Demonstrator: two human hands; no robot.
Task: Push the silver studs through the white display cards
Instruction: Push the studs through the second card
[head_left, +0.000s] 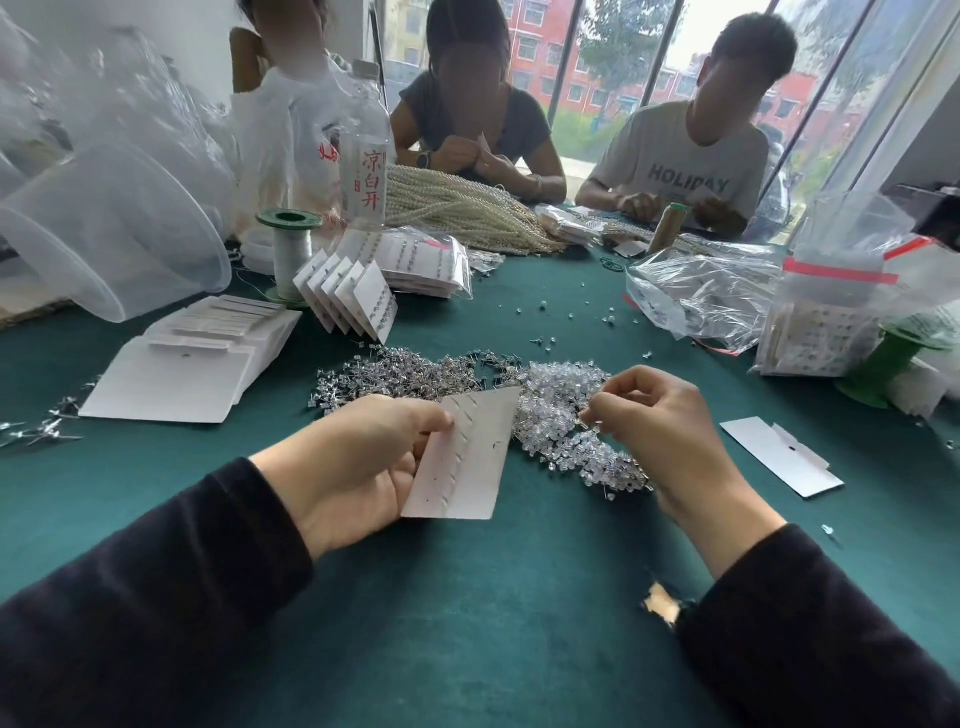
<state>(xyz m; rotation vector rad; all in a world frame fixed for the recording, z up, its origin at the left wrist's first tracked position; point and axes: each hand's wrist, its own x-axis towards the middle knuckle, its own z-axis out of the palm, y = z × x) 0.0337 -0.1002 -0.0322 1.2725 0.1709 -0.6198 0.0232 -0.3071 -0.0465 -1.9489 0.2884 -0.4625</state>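
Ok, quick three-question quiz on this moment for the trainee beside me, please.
1. True or false: the left hand holds a white display card.
2. The right hand: A) lies flat on the cloth; B) pinches a small stud above the stud pile; C) grips a bottle.
3. Fill in: the stack of blank cards lies to the held card's ____.
Key: 1 true; 2 B; 3 left.
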